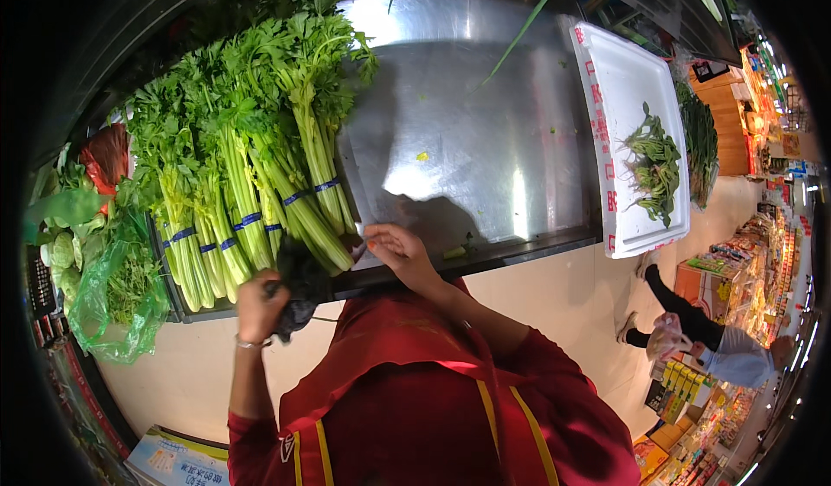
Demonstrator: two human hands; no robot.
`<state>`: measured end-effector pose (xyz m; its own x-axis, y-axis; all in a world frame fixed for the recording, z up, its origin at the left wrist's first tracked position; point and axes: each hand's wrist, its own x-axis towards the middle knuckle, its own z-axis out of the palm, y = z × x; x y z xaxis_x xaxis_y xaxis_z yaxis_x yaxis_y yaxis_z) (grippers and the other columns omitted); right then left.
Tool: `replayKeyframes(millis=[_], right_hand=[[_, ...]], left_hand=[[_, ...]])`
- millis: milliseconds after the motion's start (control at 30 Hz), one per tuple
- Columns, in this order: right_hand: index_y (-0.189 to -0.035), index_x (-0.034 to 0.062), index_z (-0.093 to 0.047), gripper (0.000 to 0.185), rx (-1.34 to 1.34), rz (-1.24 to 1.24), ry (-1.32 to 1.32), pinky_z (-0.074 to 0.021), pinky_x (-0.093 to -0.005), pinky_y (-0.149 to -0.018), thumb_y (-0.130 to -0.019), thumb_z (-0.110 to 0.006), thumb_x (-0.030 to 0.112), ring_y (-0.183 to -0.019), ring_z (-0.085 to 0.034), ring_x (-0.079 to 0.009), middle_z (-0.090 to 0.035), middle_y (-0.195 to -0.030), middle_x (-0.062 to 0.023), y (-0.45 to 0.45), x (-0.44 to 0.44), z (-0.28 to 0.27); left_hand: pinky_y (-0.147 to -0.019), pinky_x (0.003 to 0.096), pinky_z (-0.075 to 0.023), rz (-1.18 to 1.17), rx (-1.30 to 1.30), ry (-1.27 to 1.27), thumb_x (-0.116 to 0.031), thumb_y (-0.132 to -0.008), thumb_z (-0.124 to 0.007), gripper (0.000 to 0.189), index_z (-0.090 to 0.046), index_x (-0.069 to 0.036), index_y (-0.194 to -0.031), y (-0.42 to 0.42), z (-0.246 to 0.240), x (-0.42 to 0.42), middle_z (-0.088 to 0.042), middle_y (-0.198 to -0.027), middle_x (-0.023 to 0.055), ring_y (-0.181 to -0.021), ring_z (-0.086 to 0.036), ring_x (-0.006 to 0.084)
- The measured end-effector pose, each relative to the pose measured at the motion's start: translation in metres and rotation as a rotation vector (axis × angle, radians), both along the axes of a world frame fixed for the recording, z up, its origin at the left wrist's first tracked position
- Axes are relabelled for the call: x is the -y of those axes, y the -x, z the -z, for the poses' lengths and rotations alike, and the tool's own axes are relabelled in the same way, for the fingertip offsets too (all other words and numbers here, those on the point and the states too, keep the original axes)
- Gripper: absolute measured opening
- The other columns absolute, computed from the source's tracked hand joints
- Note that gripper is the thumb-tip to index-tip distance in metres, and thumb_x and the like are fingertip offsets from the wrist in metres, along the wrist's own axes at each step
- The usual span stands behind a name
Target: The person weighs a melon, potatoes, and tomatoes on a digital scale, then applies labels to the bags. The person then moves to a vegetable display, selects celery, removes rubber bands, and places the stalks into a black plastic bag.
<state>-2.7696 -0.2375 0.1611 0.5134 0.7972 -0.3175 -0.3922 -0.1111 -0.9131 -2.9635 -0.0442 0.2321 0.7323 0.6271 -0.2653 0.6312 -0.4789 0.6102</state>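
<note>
My left hand [258,307] is shut on a crumpled black cloth [300,298] at the front edge of a metal display counter [474,135]. Beside it lie several celery bunches [243,220], leaves toward the back and stalk ends toward me, bound with blue bands. My right hand [397,252] is just right of the nearest stalk ends, its fingers bent toward a small pale patch on the counter. Whether the fingertips grip anything there is unclear. Yellow and green leaf scraps [422,157] are scattered across the metal.
A white foam box lid [639,83] with a small heap of leafy greens [652,168] stands at the right end. Further left are a green plastic bag [107,304] of greens and a red bag [106,155]. A person [720,350] carrying a bag is in the aisle near stacked goods.
</note>
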Motion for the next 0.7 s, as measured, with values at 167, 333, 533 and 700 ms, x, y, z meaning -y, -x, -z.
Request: replayKeyframes(millis=[167, 333, 533, 700], right_hand=[[-0.129, 0.007, -0.041, 0.047, -0.464, -0.054, -0.324, -0.0415, -0.0316, -0.09, -0.086, -0.057, 0.019, -0.106, -0.051, -0.017, -0.049, -0.12, -0.0083, 0.007, 0.008, -0.051], [-0.122, 0.0037, -0.045, 0.035, -0.238, 0.113, -0.687, -0.0448, -0.035, -0.09, -0.093, -0.043, 0.023, -0.103, -0.054, -0.021, -0.05, -0.121, -0.0088, -0.021, 0.018, -0.067], [-0.124, 0.0045, -0.044, 0.043, -0.368, 0.564, -0.512, -0.0432, -0.0375, -0.093, -0.092, -0.044, 0.033, -0.108, -0.052, -0.0243, -0.052, -0.121, -0.0094, -0.134, 0.117, -0.024], [-0.127, 0.0219, -0.043, 0.066, 1.162, 0.123, 1.008, -0.0302, -0.0509, -0.099, -0.067, -0.069, 0.029, -0.123, -0.031, -0.0397, -0.033, -0.136, -0.0165, -0.229, 0.241, 0.035]], left_hand=[[-0.074, 0.0207, -0.0427, -0.175, 0.737, 0.62, 0.002, -0.076, -0.05, 0.02, -0.055, -0.001, -0.095, -0.032, -0.091, 0.01, -0.059, -0.084, 0.0026, -0.078, -0.055, 0.0102], [-0.072, 0.0301, -0.0419, 0.428, 0.609, 0.095, -0.002, -0.072, -0.063, 0.023, -0.054, 0.001, -0.093, -0.137, -0.085, 0.086, -0.052, -0.086, 0.0133, -0.079, -0.052, 0.0289], [-0.092, 0.0363, -0.0362, 0.415, 0.525, 0.039, -0.005, -0.076, -0.062, 0.046, -0.048, -0.004, -0.119, -0.152, -0.056, 0.114, -0.035, -0.127, 0.0151, -0.11, -0.041, 0.0319], [-0.093, 0.0375, -0.0364, 0.291, 0.356, 0.067, -0.005, -0.075, -0.064, 0.042, -0.052, -0.006, -0.115, -0.109, -0.017, 0.103, -0.043, -0.122, 0.014, -0.111, -0.043, 0.0306]])
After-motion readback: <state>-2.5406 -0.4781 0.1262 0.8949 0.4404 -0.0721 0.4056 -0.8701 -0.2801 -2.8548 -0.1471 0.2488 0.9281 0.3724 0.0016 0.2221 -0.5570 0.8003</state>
